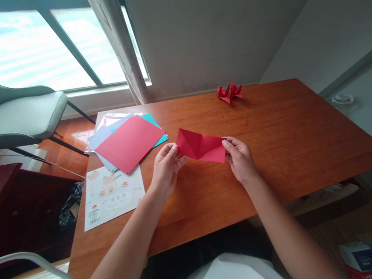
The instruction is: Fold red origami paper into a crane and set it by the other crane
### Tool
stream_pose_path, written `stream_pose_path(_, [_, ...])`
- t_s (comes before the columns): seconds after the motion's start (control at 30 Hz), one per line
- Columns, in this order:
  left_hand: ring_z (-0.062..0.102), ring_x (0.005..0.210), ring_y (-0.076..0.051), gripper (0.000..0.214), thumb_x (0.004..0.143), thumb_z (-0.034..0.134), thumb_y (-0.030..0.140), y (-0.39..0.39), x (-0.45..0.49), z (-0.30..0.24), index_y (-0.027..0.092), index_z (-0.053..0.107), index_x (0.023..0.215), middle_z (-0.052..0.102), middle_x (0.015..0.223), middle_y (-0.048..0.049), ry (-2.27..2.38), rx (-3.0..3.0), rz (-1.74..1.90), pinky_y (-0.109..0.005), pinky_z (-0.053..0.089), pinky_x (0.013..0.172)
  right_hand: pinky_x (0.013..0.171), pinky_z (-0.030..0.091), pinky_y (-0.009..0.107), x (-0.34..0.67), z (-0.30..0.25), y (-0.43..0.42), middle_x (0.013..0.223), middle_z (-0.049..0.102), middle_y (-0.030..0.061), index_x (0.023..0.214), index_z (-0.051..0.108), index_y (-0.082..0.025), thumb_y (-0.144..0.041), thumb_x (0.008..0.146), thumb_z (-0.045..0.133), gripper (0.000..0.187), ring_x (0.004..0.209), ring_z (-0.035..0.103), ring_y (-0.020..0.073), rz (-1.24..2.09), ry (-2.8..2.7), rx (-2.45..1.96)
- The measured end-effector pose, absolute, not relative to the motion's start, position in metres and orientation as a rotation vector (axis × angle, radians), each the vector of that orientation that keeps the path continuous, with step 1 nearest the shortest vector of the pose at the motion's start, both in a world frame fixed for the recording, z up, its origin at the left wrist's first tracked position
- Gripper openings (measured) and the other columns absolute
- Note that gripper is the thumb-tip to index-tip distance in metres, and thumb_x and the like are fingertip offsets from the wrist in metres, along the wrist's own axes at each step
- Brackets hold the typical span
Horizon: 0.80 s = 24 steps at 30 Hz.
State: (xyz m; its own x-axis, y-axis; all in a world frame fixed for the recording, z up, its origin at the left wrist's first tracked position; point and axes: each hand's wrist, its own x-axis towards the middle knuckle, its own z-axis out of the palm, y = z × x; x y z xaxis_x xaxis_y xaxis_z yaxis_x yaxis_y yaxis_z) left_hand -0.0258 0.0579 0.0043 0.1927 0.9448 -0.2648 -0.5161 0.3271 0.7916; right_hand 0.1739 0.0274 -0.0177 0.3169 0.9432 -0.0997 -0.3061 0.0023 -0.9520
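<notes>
A creased red sheet of paper [204, 147] is stretched between my two hands, just over the front half of the wooden table [287, 143]. Its left end is pinched between the thumb and fingers of my left hand [168, 165]. At the right end, my right hand [240, 157] grips the paper's edge the same way. Fold lines cross the sheet, and its left part bends into a triangular flap. To the left of my left hand lies a stack of coloured paper topped by a flat red sheet [130, 143].
Two folded red paper figures [230, 93] stand at the table's back edge. A white card with a bear drawing [112, 192] lies at the left front. A grey chair [18, 115] stands beyond the table's left end, near the window. A curtain [119, 42] hangs behind.
</notes>
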Motion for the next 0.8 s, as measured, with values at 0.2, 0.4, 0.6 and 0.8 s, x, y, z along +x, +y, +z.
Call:
stream_pose_path(0.2, [0.062, 0.073, -0.01, 0.028, 0.074, 0.079, 0.035, 0.059, -0.025, -0.004, 0.017, 0.058, 0.08, 0.061, 0.083, 0.0001, 0.982, 0.619, 1.119, -0.024, 0.054, 0.074, 0.057, 0.048, 0.025, 0.174, -0.015, 0.026, 0.076, 0.066, -0.0016, 0.088, 0.066, -0.022, -0.036, 0.073, 0.075, 0.022, 0.065, 0.06, 0.0138, 1.086, -0.641, -1.161])
stream_pose_path(0.4, [0.059, 0.075, -0.011, 0.027, 0.076, 0.075, 0.038, 0.058, -0.024, -0.003, 0.019, 0.057, 0.081, 0.058, 0.084, 0.0017, 1.024, 0.763, 1.222, -0.027, 0.054, 0.074, 0.054, 0.045, 0.025, 0.172, -0.011, 0.02, 0.078, 0.067, -0.0016, 0.087, 0.068, -0.024, -0.03, 0.075, 0.07, 0.014, 0.062, 0.057, 0.0129, 1.242, -0.821, -1.071])
stream_pose_path(0.6, [0.056, 0.075, -0.012, 0.024, 0.078, 0.072, 0.038, 0.06, -0.026, -0.002, 0.02, 0.058, 0.086, 0.058, 0.086, 0.0016, 1.059, 0.858, 1.268, -0.025, 0.05, 0.069, 0.069, 0.051, 0.028, 0.171, -0.013, 0.018, 0.092, 0.073, 0.0004, 0.094, 0.074, -0.026, -0.026, 0.077, 0.069, 0.017, 0.084, 0.065, 0.0182, 1.313, -1.061, -1.093])
stream_pose_path(0.8, [0.057, 0.075, -0.014, 0.017, 0.084, 0.067, 0.034, 0.055, -0.02, 0.001, 0.019, 0.062, 0.091, 0.064, 0.083, -0.0014, 1.042, 1.188, 1.216, -0.024, 0.043, 0.066, 0.067, 0.054, 0.03, 0.167, -0.009, 0.016, 0.089, 0.075, 0.0025, 0.097, 0.074, -0.025, -0.045, 0.082, 0.068, 0.026, 0.076, 0.067, 0.0194, 1.465, -1.048, -1.179])
